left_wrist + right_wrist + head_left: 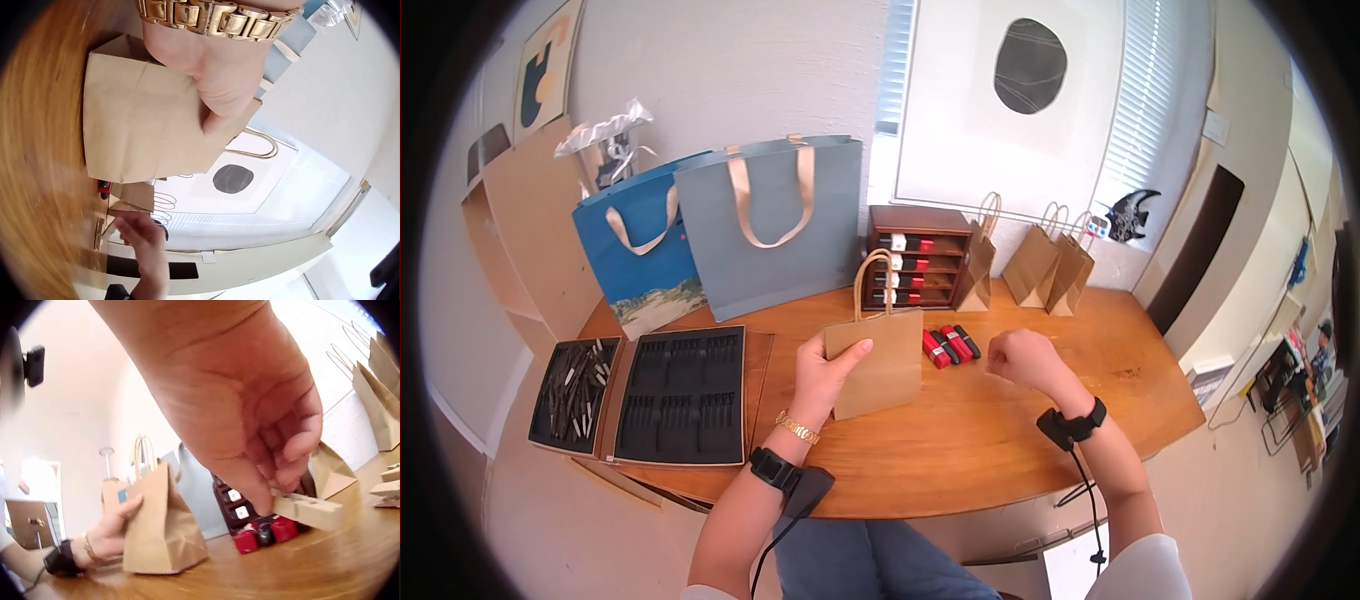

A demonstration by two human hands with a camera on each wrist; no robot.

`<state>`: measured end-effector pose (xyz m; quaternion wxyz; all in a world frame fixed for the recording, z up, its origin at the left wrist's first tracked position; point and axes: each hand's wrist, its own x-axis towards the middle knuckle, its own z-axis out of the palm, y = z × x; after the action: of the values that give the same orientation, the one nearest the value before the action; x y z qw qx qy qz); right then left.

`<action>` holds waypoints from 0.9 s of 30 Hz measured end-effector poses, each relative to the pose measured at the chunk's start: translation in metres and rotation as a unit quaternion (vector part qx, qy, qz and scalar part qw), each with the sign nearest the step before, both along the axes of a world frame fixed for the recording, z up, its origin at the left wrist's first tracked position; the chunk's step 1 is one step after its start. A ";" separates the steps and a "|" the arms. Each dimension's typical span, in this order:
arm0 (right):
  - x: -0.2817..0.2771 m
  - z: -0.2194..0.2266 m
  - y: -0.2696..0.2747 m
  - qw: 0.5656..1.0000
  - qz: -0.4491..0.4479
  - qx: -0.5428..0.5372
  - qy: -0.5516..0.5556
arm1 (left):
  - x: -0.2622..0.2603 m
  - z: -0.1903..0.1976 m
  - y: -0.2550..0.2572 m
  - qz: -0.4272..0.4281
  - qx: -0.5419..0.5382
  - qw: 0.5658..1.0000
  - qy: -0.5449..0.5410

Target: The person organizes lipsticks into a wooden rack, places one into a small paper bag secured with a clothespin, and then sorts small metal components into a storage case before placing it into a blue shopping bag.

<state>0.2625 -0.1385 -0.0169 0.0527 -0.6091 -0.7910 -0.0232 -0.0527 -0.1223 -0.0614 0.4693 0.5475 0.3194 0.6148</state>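
My left hand [825, 370] grips a small brown paper bag [890, 365] by its side, the thumb across the front and the fingers hidden behind. The bag stands upright at the table, its twisted handles [875, 258] pointing up. To the right, my right hand [1032, 362] hovers over the tabletop. In the right wrist view it pinches a wooden clothespin [309, 511] between thumb and fingertips. Several small red and black cylinders [950, 346] lie between the two hands, just behind the bag.
Behind stands a dark wooden shelf box [920, 217] with small items. More brown paper bags [1028, 265] stand at the back right. Two large gift bags [770, 245] stand back left, before them a slotted black tray [680, 385] and a box of dark sticks [572, 390]. Other clothespins [389, 487] lie rightward.
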 end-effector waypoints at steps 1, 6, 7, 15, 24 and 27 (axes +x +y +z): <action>-0.009 0.014 -0.005 1.000 0.008 0.001 -0.005 | 0.000 0.001 -0.001 -0.003 0.004 1.000 -0.008; -0.064 0.066 -0.030 0.852 0.159 0.011 0.499 | 0.000 -0.004 0.002 -0.006 0.007 1.000 0.000; -0.075 0.070 -0.030 0.851 0.161 0.011 0.499 | 0.000 -0.004 0.001 -0.012 0.005 1.000 0.001; -0.121 0.056 0.007 0.755 0.266 0.049 0.597 | 0.000 -0.004 0.000 -0.036 0.002 0.999 -0.012; -0.129 0.051 0.005 0.851 0.234 0.124 0.453 | -0.001 -0.002 -0.005 -0.059 0.005 0.998 -0.007; -0.133 0.052 -0.002 0.880 0.179 0.171 0.405 | -0.001 0.000 -0.005 -0.056 -0.005 0.998 -0.021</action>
<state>0.1291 -0.1405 0.0355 0.4750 -0.3953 -0.7798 0.0998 -0.0536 -0.1269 -0.0613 0.5121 0.5491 0.2814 0.5976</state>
